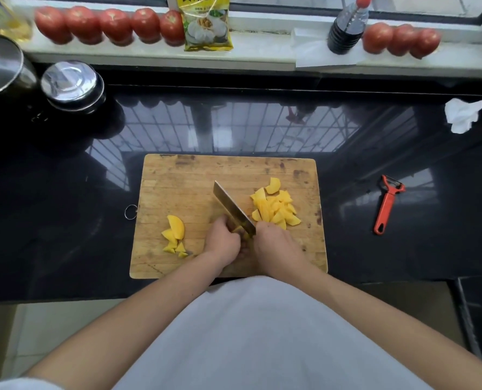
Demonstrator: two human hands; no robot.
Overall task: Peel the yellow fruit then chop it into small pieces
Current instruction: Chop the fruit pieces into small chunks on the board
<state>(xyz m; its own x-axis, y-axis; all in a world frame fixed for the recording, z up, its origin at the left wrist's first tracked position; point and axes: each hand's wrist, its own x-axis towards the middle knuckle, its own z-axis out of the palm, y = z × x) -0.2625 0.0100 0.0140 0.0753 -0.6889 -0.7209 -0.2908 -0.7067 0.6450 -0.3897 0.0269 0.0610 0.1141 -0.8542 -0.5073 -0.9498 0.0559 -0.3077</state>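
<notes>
At board centre, near edge: right hand [273,249], fingers curled round the handle of a cleaver [234,211], blade angled away and to the left, edge down on the wood. Left hand [223,240], touching the blade's left flank, fingers curled at the blade's heel; whether they pin a piece of fruit beneath cannot be told, the hand covering that spot. Right of blade: heap of chopped yellow fruit [275,206], small wedges and chunks, no skin visible. Left of blade, well apart: lesser group [174,235], one larger half-moon slice with a few small offcuts. Support: wooden cutting board [178,175] on black counter. Beside board, right: red peeler [387,206], laid aside. Assessment: peeling appears complete; chopping well advanced; the half-moon slice likely remains to be cut.
</notes>
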